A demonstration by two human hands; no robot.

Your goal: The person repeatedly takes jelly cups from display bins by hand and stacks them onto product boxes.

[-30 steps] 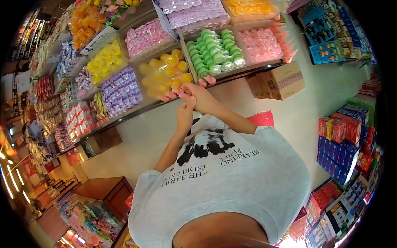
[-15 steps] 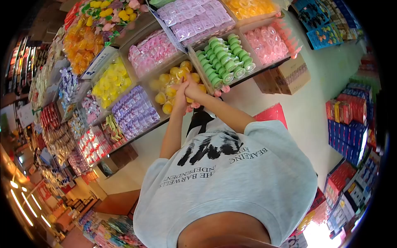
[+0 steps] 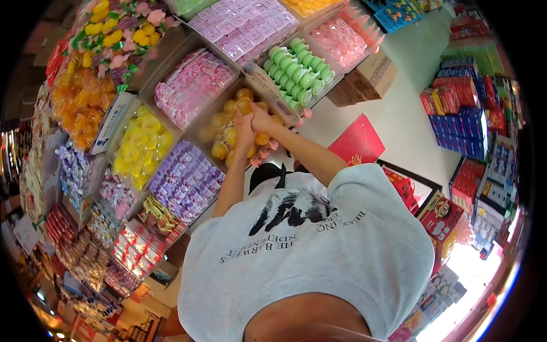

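Your two hands meet over the bin of orange balls, at the near edge of the display.
From left to right, you have yellow packets, then purple packets on the near side, with pink packets farther off; next come the balls, around and under your left hand and right hand, which are pressed together, though you cannot tell whether the fingers pinch anything; just right of that bin stand green stacks, and a red box lies nearer, on the right.
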